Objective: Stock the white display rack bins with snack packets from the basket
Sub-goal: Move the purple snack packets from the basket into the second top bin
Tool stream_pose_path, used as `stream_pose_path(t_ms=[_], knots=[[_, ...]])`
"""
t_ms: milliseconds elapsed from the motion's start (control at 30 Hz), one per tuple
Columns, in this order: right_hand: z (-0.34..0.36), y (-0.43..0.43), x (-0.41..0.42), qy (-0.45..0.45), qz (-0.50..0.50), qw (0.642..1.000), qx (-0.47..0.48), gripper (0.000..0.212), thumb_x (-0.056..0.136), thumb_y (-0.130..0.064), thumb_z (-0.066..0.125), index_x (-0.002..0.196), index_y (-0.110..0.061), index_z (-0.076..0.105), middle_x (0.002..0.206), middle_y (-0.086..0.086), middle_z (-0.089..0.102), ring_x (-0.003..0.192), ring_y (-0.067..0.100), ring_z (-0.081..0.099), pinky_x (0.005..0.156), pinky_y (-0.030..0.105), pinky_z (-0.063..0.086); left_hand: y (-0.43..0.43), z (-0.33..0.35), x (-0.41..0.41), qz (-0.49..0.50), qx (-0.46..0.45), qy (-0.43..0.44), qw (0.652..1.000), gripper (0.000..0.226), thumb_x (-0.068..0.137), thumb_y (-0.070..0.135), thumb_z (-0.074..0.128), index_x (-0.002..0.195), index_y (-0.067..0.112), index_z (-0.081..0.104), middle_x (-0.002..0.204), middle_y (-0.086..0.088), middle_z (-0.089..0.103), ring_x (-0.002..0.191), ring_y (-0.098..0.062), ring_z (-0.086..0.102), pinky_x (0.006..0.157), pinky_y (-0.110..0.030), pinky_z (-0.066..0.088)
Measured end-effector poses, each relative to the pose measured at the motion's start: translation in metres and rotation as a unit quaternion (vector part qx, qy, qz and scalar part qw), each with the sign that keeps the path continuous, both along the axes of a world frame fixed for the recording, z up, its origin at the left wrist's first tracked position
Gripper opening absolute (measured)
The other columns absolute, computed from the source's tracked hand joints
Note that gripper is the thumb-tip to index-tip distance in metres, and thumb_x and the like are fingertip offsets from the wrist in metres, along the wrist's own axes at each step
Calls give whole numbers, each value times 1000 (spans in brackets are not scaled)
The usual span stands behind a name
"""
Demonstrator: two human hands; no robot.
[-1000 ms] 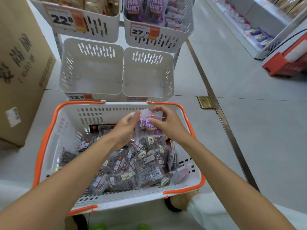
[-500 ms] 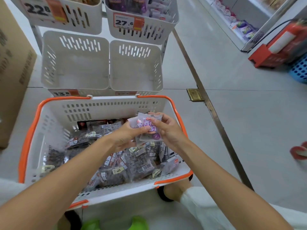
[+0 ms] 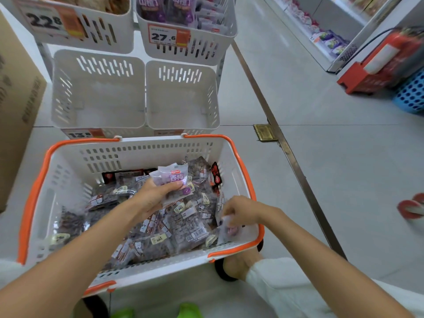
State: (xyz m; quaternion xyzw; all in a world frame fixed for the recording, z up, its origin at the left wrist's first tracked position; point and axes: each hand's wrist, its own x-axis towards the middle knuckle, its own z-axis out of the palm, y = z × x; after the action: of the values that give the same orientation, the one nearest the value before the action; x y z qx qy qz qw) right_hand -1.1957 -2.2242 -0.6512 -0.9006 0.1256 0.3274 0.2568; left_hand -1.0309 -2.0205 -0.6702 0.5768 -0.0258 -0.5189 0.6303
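Below, an orange-rimmed basket point(image 3: 34, 196) is seen heaped with dark snack packets point(image 3: 183, 228). Just beyond it, two lower rack bins point(image 3: 98, 65) stand side by side; above them, the upper right bin point(image 3: 206, 51) is packed with upright purple packs point(image 3: 160, 8), and brownish packs are kept in the upper left bin point(image 3: 119, 37). The hands are held apart. A small stack of purple-and-white packets point(image 3: 174, 177) is clamped in the left hand point(image 3: 156, 198) over the basket's middle, printed face up, long axis pointed away toward the rack. At the near right corner, a pale packet point(image 3: 229, 228), blurred, is pinched by the right hand point(image 3: 243, 212)
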Motion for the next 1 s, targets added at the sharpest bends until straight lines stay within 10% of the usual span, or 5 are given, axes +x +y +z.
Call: stream_pose_path(t_ms=[167,400,600,900,1000], knots=[[37,6,40,-190,-185,949,168,16,95,-19,64,106,-12,73,97,2,74,89,15,71,78,29,59,5,5,4,-42,4,-47,998,44,81,6,73,122,-7,60,114,-24,70,102,-35,71,88,-37,58],[63,37,98,-359,-224,895,137,36,83,-24,79,117,-17,70,116,-3,69,101,8,66,86,23,53,-4,38,12,-63,-46,-77,994,43,93,47,52,119,15,64,115,-14,72,104,-25,70,77,-25,57],[92,50,128,-412,-359,801,243,51,82,-21,80,124,-23,51,95,5,71,76,11,72,66,26,59,-12,66,38,42,-23,-112,993,49,99,54,42,122,16,62,94,-9,77,73,-22,73,84,-46,53],[137,55,177,-467,-311,774,292,34,87,-17,73,111,-24,50,93,-1,60,80,16,65,74,43,59,-21,115,85,46,-65,-255,964,60,88,64,42,122,18,60,101,-7,76,86,-16,74,68,-27,53],[153,62,191,-506,-262,784,246,33,87,-18,74,109,-21,50,97,-4,54,84,-3,57,76,24,55,-23,124,101,70,-56,-287,954,80,85,75,44,128,9,53,103,-13,73,85,-21,72,73,-37,55]])
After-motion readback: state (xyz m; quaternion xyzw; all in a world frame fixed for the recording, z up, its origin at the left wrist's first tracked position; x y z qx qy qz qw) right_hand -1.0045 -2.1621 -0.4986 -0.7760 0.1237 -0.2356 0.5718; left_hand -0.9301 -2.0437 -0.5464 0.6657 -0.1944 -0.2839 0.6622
